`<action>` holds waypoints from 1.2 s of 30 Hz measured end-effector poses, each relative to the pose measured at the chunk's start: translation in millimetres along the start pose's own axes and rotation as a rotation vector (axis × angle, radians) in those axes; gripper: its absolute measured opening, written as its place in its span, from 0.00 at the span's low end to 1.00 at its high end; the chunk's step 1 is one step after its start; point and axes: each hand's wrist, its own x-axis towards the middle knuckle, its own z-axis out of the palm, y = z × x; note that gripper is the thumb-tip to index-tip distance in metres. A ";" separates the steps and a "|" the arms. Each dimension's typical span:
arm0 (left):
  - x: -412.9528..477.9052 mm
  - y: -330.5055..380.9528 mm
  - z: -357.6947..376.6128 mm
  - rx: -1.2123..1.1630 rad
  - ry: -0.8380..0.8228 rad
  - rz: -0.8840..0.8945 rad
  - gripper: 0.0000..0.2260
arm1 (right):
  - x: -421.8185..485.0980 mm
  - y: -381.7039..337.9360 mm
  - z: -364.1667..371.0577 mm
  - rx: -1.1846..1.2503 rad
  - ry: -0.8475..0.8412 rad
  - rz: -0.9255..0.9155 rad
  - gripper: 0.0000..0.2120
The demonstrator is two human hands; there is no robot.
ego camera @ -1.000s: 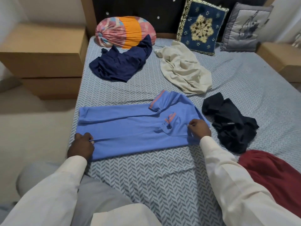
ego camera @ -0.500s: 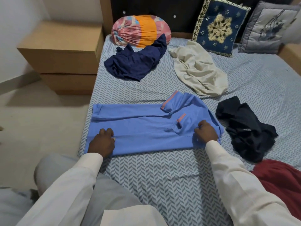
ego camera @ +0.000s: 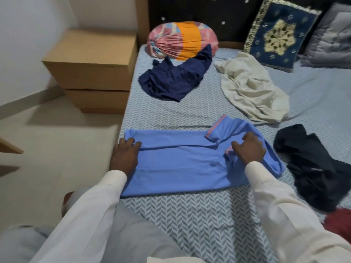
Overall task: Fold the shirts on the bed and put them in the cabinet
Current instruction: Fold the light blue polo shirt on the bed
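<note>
A light blue polo shirt (ego camera: pixel 180 168) lies lengthwise across the bed (ego camera: pixel 209 224), folded into a long strip with its orange-trimmed collar at the right. My left hand (ego camera: pixel 125 154) pinches the folded edge at the shirt's left end. My right hand (ego camera: pixel 248 149) presses and grips the fabric near the collar. Unfolded shirts lie around: a navy one (ego camera: pixel 174 80) and a cream one (ego camera: pixel 248 92) farther back, a black one (ego camera: pixel 313 168) to the right, a dark red one (ego camera: pixel 340 224) at the right edge.
A brown bedside cabinet (ego camera: pixel 95 73) stands left of the bed by the wall. A pink and orange bolster (ego camera: pixel 182 40), a blue embroidered cushion (ego camera: pixel 279 35) and a grey cushion (ego camera: pixel 330 38) lean at the headboard. Pale floor lies to the left.
Both hands have carried the shirt's near edge away from me, folding it over itself, and now rest farther up on the strip. The view has shifted left.
</note>
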 end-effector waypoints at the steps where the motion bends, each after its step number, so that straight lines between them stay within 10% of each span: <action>1: 2.8 0.3 1.0 0.008 -0.001 -0.001 0.16 | -3.1 13.0 -1.7 0.065 -0.001 0.036 0.19; 18: 7.4 38.2 20.3 -0.143 -0.107 -0.274 0.28 | -25.4 190.5 -19.5 0.215 -0.012 0.301 0.17; 27: 3.6 32.3 19.8 -0.077 -0.127 -0.262 0.25 | -45.0 150.4 -33.6 -0.020 -0.061 0.244 0.04; 32: 8.4 30.2 24.5 -0.108 -0.086 -0.078 0.19 | -41.7 115.3 -27.5 -0.002 0.189 0.156 0.09; 36: 6.9 26.5 17.3 -0.120 -0.167 -0.060 0.23 | -30.1 76.6 -15.5 -0.074 -0.044 0.044 0.10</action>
